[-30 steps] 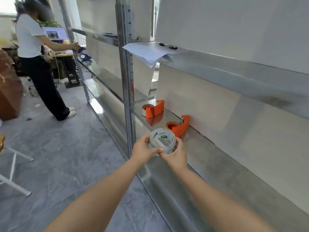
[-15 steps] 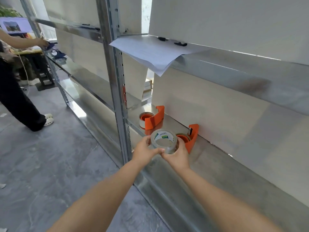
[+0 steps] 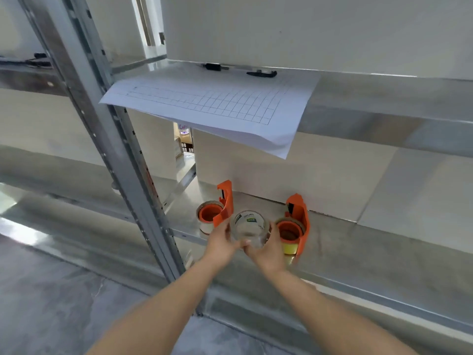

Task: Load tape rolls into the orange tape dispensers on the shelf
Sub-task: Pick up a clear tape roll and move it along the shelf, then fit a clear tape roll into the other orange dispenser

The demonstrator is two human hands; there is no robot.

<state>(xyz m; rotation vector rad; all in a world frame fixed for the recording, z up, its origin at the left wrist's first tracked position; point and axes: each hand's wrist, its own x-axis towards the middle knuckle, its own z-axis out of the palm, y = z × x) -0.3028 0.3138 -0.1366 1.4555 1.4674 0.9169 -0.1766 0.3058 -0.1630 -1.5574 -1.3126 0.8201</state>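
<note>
Hands meet at the front edge of the shelf (image 3: 358,254), both gripping one clear roll (image 3: 250,228). The left hand (image 3: 222,244) clasps its left side and the right hand (image 3: 269,249) its right side and underside, thumbs close together below it. The roll is blurred; a small green label and some print show inside its core, but the words cannot be read. Whether it touches the shelf is hidden by the fingers.

Just left of the roll stands one dispenser (image 3: 222,210), already carrying tape; the left hand covers its lower front corner. Just right of the roll stands the other dispenser (image 3: 296,225), its orange hub ringed by brownish tape with a yellow patch below; the right hand overlaps its near edge, so its base is only partly seen. Both dispensers have dark slots near their tops, too small to make out.

Above the roll, a gridded sheet (image 3: 220,106) hangs over the upper shelf's edge, with two dark pens (image 3: 261,73) behind it. Any writing on the grid is too faint to tell. Left of the roll, an upright (image 3: 107,139) crosses the view. Both forearms are cut off at the bottom edge.
</note>
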